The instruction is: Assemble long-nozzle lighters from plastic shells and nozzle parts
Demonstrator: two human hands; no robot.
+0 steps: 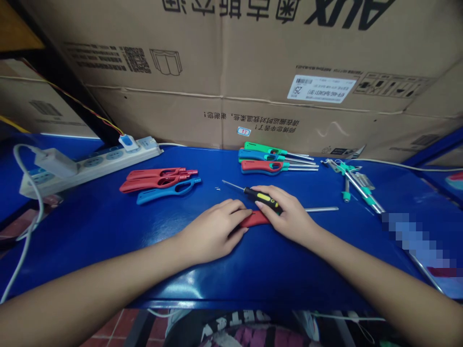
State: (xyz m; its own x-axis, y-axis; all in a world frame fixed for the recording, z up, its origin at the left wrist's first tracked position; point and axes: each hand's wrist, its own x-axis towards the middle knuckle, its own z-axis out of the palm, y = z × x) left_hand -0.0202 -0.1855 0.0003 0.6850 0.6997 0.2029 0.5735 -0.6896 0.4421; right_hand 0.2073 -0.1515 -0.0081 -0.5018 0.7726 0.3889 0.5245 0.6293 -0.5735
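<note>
Cardbd box (253, 62) backs blue tbl (289, 274), red-tiled flr (125, 324) below.

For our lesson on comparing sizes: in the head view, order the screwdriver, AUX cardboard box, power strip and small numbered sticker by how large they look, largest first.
1. AUX cardboard box
2. Power strip
3. Screwdriver
4. Numbered sticker

The red lighter (255, 220) is sitting sideways between the hands, with the left hand (220, 229) pinching its handle end and the right hand (289, 214) covering its middle, so can't really see that bit. Its skinny silver tube is poking out on the far side of the right hand, pointing away from the left one. The screwdriver (263, 197), chunky black grip with yellow patches, is resting in the right hand just above the lighter. Its thin metal shaft is aiming leftward, the tip hanging out beyond the left hand's fingers, clear of the lighter.
</note>
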